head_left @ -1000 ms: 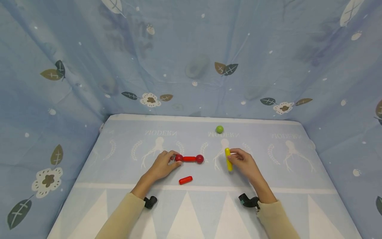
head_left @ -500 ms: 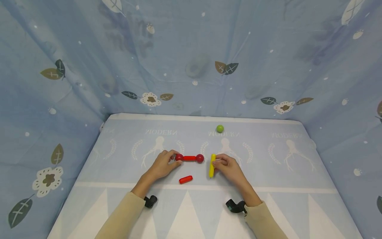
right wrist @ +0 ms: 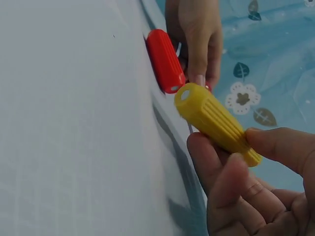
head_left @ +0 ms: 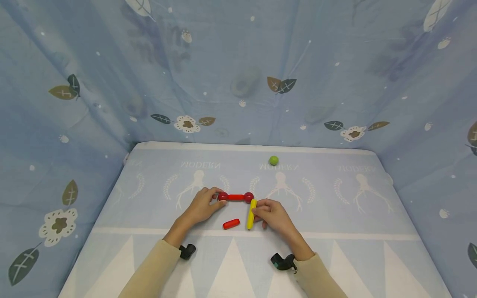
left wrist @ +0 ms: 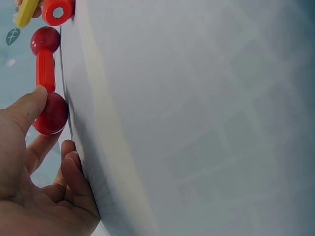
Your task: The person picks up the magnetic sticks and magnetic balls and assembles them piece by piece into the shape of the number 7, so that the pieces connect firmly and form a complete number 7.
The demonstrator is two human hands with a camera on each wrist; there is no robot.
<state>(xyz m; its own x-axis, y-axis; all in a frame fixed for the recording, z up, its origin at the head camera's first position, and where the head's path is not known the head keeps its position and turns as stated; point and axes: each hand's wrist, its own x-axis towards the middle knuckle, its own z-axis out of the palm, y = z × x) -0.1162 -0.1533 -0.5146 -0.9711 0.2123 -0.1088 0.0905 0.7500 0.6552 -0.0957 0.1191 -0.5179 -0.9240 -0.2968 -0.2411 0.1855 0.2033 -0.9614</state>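
Note:
Two glossy red balls, the left one point(left wrist: 50, 115) and the right one point(head_left: 249, 197), sit at the ends of a ribbed red rod point(head_left: 236, 198), forming a straight bar on the table. My left hand point(head_left: 202, 205) pinches the left ball between thumb and fingers. My right hand point(head_left: 273, 215) pinches a ribbed yellow rod point(right wrist: 216, 120), which has a silvery disc in its end. In the head view the yellow rod's far end is at the right ball; whether they touch I cannot tell. A loose red rod point(head_left: 231, 224) lies nearer me, between the hands.
A green ball point(head_left: 273, 160) rests near the back of the patterned table cover point(head_left: 335, 223). Blue printed fabric point(head_left: 223, 74) hangs behind and on both sides. Small black devices, one at the left wrist point(head_left: 188, 251) and one at the right point(head_left: 283, 261), project inward.
My right hand has carried the yellow rod leftward, from well right of the bar to its right ball. The rod's tilt has shifted too. My left hand and the bar stay put.

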